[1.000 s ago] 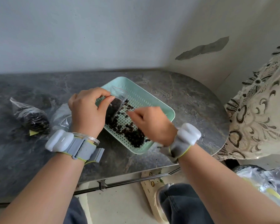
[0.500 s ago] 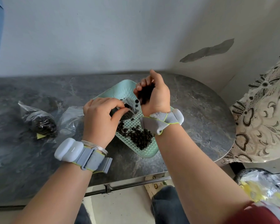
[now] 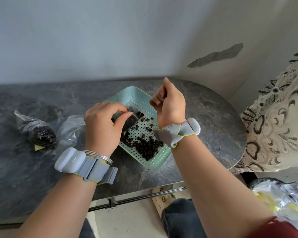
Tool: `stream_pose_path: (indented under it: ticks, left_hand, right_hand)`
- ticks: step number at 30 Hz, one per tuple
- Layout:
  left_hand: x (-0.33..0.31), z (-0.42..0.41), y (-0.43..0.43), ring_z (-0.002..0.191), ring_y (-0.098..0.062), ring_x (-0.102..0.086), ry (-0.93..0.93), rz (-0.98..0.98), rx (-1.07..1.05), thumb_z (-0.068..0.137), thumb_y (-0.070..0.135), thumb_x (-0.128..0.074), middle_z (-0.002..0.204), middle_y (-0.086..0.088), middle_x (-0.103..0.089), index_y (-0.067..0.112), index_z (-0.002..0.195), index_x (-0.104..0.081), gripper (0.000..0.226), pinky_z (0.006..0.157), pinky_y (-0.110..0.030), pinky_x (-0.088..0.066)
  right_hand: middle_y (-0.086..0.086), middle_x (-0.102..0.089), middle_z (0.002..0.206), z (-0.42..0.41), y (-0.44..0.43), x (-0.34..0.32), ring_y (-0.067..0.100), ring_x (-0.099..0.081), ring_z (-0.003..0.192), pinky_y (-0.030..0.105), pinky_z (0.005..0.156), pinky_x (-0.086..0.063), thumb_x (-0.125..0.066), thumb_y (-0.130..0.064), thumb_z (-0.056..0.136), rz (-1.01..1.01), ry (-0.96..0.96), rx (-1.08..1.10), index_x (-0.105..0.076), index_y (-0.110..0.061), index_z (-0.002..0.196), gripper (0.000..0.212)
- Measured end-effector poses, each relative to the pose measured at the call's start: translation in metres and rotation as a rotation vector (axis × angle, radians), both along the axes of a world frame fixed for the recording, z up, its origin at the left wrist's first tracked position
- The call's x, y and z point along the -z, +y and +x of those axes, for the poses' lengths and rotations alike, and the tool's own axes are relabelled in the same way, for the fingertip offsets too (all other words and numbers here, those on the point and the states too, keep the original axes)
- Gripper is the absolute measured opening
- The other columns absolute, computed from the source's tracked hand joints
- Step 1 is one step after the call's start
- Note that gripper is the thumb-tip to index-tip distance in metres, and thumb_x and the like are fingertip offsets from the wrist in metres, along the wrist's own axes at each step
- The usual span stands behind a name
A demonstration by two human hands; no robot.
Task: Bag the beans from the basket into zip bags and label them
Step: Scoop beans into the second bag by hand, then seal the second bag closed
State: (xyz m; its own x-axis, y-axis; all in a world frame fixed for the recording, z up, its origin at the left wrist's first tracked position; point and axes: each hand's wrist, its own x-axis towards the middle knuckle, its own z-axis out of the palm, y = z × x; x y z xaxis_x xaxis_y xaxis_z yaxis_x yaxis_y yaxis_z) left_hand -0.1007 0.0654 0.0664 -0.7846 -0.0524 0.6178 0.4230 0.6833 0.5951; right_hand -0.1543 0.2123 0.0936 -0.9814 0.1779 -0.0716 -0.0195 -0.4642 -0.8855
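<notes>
A mint-green perforated basket (image 3: 127, 93) sits on the grey marble table (image 3: 205, 117) with dark beans (image 3: 148, 146) heaped at its near corner. My left hand (image 3: 101, 124) pinches the mouth of a clear zip bag (image 3: 131, 121), which holds some beans and lies over the basket's left side. My right hand (image 3: 170, 105) is raised above the basket's far right side, just right of the bag mouth. Its fingers are curled into a fist, and only a dark sliver of beans shows between them.
A filled bean bag (image 3: 40, 134) with a yellow label (image 3: 38, 147) lies at the left, and an empty clear bag (image 3: 70, 129) lies beside it. A patterned cloth (image 3: 273, 126) hangs at the right. Plastic bags (image 3: 279, 198) lie at the lower right.
My right hand scooped beans from the basket, lifted them to the bag mouth and has turned, so the dark handful no longer shows. My left hand kept hold of the bag.
</notes>
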Motion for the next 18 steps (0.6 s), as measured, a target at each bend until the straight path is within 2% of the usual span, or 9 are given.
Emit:
stream_pose_path:
  ticks: [4,6,8,10,12,14,16,18]
  left_hand:
    - [-0.007,0.003,0.004,0.076,-0.023,-0.061,0.131,0.059,-0.021,0.082,0.021,-0.069,0.079,-0.005,-0.068,0.005,0.077,-0.069,0.016,0.071,-0.038,-0.050]
    - [-0.009,0.003,0.007,0.075,-0.022,-0.061,0.153,0.037,-0.013,0.082,0.020,-0.069,0.078,-0.005,-0.067,0.005,0.076,-0.069,0.016,0.070,-0.038,-0.049]
    - [-0.008,0.003,0.009,0.074,-0.019,-0.059,0.102,-0.010,0.014,0.080,0.026,-0.069,0.078,-0.002,-0.065,0.008,0.075,-0.070,0.019,0.069,-0.036,-0.049]
    - [-0.010,0.004,0.010,0.071,-0.014,-0.058,0.012,-0.017,0.046,0.076,0.030,-0.072,0.078,0.002,-0.063,0.011,0.075,-0.071,0.018,0.069,-0.029,-0.049]
    - [-0.014,0.006,0.011,0.067,-0.010,-0.056,-0.052,0.010,0.062,0.072,0.027,-0.077,0.077,0.004,-0.061,0.014,0.078,-0.071,0.016,0.069,-0.015,-0.045]
    - [-0.023,0.008,0.008,0.067,-0.008,-0.058,-0.102,0.033,0.075,0.071,0.026,-0.078,0.077,0.005,-0.064,0.017,0.081,-0.071,0.016,0.069,-0.007,-0.041]
    - [-0.028,0.010,0.008,0.068,-0.007,-0.060,-0.126,0.097,0.082,0.075,0.023,-0.075,0.078,0.005,-0.067,0.018,0.084,-0.070,0.011,0.070,-0.005,-0.041]
    - [-0.029,0.012,0.005,0.072,-0.006,-0.062,-0.137,0.098,0.049,0.084,0.019,-0.066,0.080,0.006,-0.069,0.018,0.087,-0.069,0.004,0.071,-0.008,-0.044]
  right_hand:
    - [-0.004,-0.043,0.050,0.009,0.018,0.005,0.014,-0.039,0.048,0.036,0.057,-0.040,-0.047,-0.030,0.096,0.719,-0.016,-0.095,-0.048,-0.017,0.060,0.038]
    - [-0.004,-0.053,0.057,0.016,0.021,0.005,0.012,-0.047,0.049,0.032,0.054,-0.042,-0.050,-0.035,0.094,0.885,-0.013,-0.205,-0.053,-0.018,0.072,0.028]
    - [-0.001,-0.061,0.061,0.020,0.022,0.005,0.011,-0.053,0.047,0.025,0.047,-0.041,-0.055,-0.037,0.091,0.898,-0.024,-0.270,-0.053,-0.018,0.079,0.023]
    - [0.001,-0.064,0.064,0.020,0.024,0.006,0.012,-0.057,0.047,0.025,0.045,-0.044,-0.061,-0.026,0.087,0.924,-0.015,-0.296,-0.053,-0.016,0.083,0.013]
    - [0.002,-0.064,0.064,0.020,0.026,0.007,0.015,-0.059,0.048,0.030,0.049,-0.050,-0.063,-0.011,0.085,0.982,0.013,-0.330,-0.053,-0.014,0.087,0.011]
    - [0.006,-0.065,0.065,0.021,0.026,0.006,0.020,-0.059,0.049,0.038,0.054,-0.054,-0.065,-0.007,0.084,0.915,0.051,-0.338,-0.053,-0.012,0.087,0.013]
    - [0.007,-0.065,0.064,0.021,0.028,0.002,0.022,-0.058,0.051,0.044,0.057,-0.054,-0.065,-0.007,0.085,0.860,0.096,-0.317,-0.052,-0.013,0.083,0.015]
    - [0.005,-0.063,0.064,0.021,0.029,-0.002,0.020,-0.057,0.052,0.044,0.059,-0.055,-0.064,-0.006,0.086,0.816,0.120,-0.286,-0.051,-0.014,0.080,0.016]
